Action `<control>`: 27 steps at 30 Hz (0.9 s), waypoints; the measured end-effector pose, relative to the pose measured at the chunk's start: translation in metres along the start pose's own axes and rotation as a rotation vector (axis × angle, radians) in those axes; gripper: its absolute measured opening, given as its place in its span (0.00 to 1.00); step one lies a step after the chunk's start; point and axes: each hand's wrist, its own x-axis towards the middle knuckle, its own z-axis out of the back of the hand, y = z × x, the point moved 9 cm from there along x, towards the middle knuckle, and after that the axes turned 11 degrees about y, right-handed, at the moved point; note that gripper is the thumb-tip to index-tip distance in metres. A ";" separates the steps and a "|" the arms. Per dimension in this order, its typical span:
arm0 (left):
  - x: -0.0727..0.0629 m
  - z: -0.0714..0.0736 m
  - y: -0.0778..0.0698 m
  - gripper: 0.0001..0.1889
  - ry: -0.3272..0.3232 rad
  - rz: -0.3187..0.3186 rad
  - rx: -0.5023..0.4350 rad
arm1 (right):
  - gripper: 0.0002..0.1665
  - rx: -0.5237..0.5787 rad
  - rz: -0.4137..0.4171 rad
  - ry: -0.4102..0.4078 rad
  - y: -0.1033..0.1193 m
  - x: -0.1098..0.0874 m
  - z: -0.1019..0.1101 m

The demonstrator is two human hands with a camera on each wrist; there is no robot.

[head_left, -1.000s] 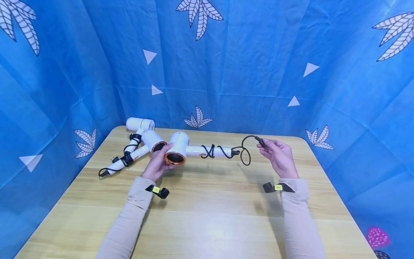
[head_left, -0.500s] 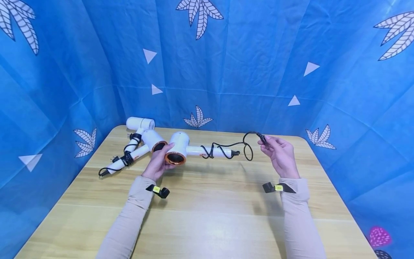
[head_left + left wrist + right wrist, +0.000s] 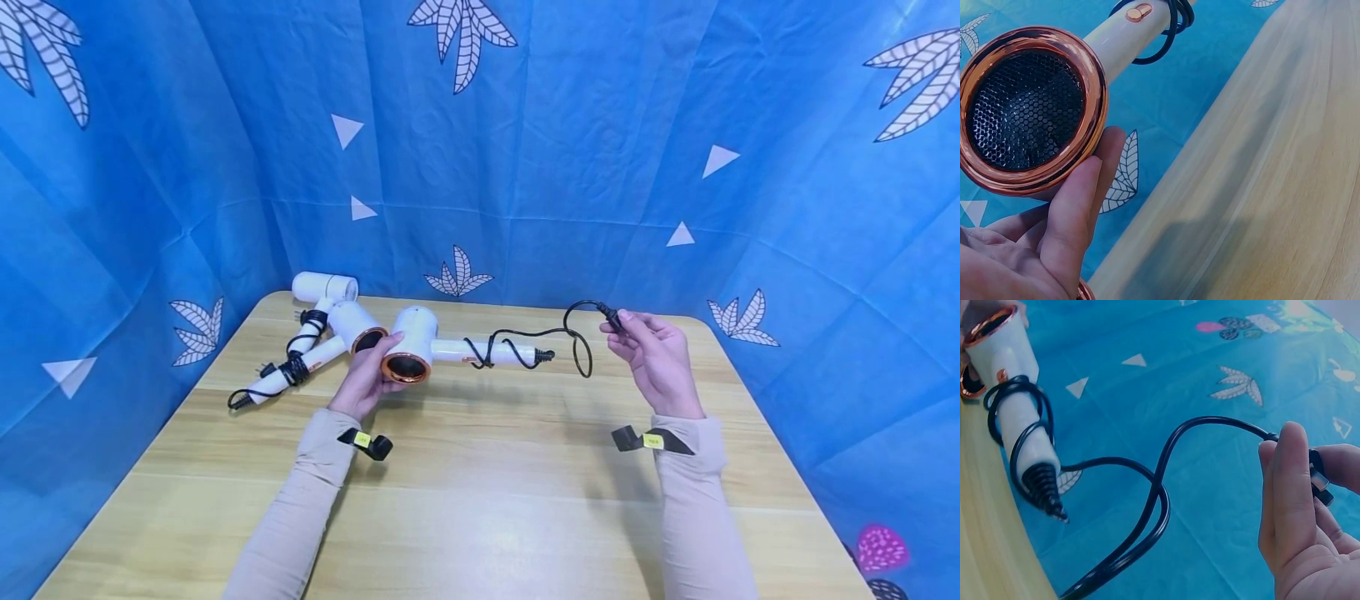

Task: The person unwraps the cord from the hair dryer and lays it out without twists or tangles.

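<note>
A white hair dryer (image 3: 415,329) with a copper-coloured ring round its dark mesh is held above the table by my left hand (image 3: 365,379), which grips the barrel. Its handle (image 3: 450,350) points right, with the black cord (image 3: 1025,387) wound loosely round it. From there the cord runs off in a loose loop (image 3: 581,354). My right hand (image 3: 656,358) pinches the plug (image 3: 1319,478) at the cord's end between thumb and fingers; its metal prongs show in the right wrist view. In the left wrist view, my fingers (image 3: 1072,215) lie along the dryer's ring (image 3: 1094,119).
Two more white hair dryers lie at the table's back left, one with a copper ring (image 3: 352,323) and one plain (image 3: 311,287). Their black cords (image 3: 296,367) are wrapped round the handles. A blue patterned cloth (image 3: 525,167) hangs behind and beside the wooden table (image 3: 480,500).
My right hand has moved slightly right with the plug, and more of the cord has come off the handle into the stretch between the hands. The left hand holds the dryer still.
</note>
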 end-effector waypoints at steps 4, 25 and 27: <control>0.000 0.001 0.000 0.24 0.001 0.001 -0.004 | 0.03 -0.003 0.009 0.020 0.005 -0.004 -0.008; -0.002 0.004 -0.003 0.22 -0.024 -0.007 -0.029 | 0.11 -0.057 0.018 0.137 0.019 -0.016 -0.037; -0.002 0.004 -0.003 0.22 -0.025 -0.009 -0.030 | 0.11 -0.070 0.012 0.157 0.020 -0.018 -0.041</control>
